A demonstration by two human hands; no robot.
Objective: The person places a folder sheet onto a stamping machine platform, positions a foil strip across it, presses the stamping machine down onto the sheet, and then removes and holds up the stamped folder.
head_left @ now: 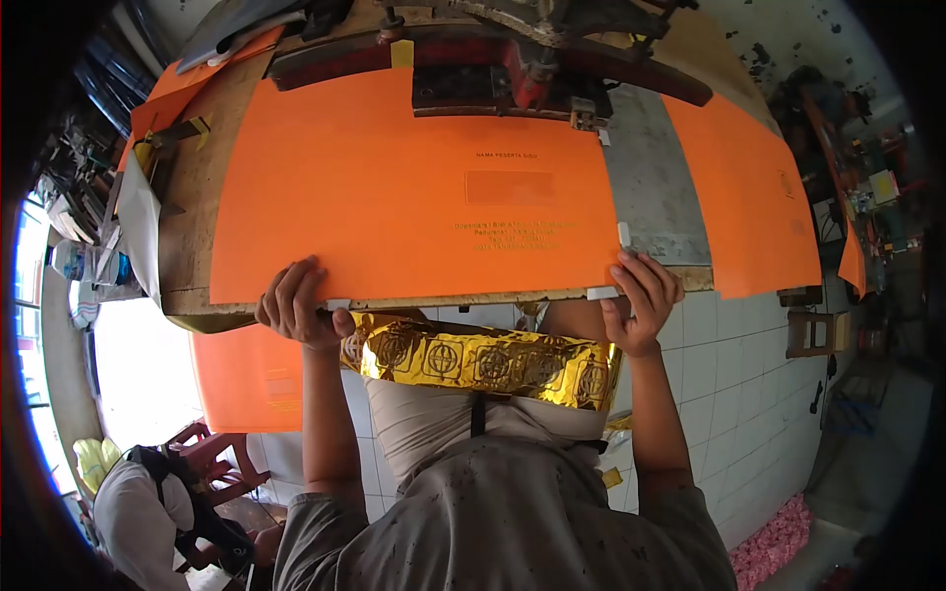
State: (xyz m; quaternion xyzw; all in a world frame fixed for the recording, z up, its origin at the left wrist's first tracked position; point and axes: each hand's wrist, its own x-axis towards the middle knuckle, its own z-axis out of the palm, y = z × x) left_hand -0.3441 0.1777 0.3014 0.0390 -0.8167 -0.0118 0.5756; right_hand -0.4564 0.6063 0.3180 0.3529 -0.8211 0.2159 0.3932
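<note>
A large orange printed sheet (394, 197) lies flat on the worktable under a dark red and black press (493, 74). It bears dark and gold lettering and a rectangular printed box. My left hand (301, 303) is closed on the sheet's near left edge, fingers on top and thumb below the edge. At the near right corner my right hand (642, 297) pinches the sheet with bent fingers, beside small white guide tabs (601, 293). Across my lap rests a strip of gold foil (473, 360) with several dark stamped emblems.
Another orange sheet (739, 197) lies on the right of the table, past a grey metal plate (650, 177). More orange sheets (232, 369) sit low on the left, near a dark red stool (212, 458). Pink material (774, 542) is on the tiled floor.
</note>
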